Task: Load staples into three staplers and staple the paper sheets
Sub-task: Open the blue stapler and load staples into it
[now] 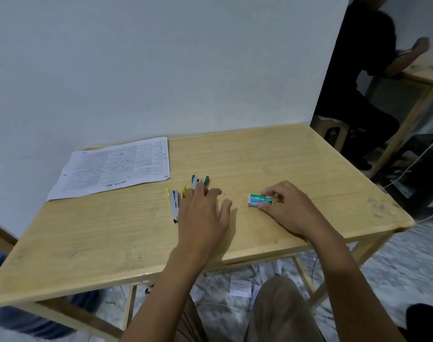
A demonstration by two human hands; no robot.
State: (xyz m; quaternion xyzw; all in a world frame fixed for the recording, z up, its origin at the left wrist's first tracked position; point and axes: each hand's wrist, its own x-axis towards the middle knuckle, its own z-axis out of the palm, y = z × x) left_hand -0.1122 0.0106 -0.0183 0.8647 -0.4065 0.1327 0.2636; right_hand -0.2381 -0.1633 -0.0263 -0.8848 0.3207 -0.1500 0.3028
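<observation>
Head view: your right hand [287, 208] pinches the staple box [260, 200] on the desk [296, 156]; left of the box, your left hand [203, 213] lies with fingers straight, gripping nothing, just beside the yellow stapler [174, 203]; its long axis runs toward you.

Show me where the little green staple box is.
In the head view, the small green cardboard staple box lies right of centre on the wooden table, pinched by the right hand, with the left hand to its left.
</observation>
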